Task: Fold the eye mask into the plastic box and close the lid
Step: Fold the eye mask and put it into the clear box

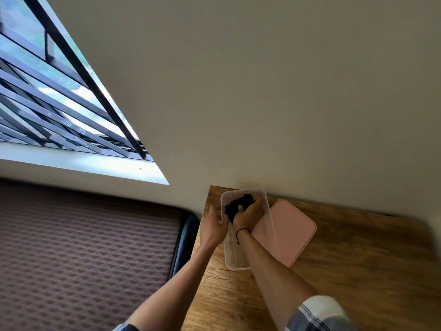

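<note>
A clear plastic box (pixel 235 255) lies lengthwise on the wooden table (pixel 358 259), its far end near the wall. The black eye mask (pixel 235 206) is bunched up inside the box's far end. My right hand (pixel 248 213) reaches into the box and is closed on the mask. My left hand (pixel 213 226) presses against the box's left wall, fingers wrapped on its rim. The pink lid (pixel 291 230) lies flat on the table, right of the box and touching its side.
The table's far edge meets a plain wall. Left of the table stands a bed with a brown quilted mattress (pixel 83 247) and a dark rounded frame corner (pixel 188 232). A barred window (pixel 59 103) sits above the bed.
</note>
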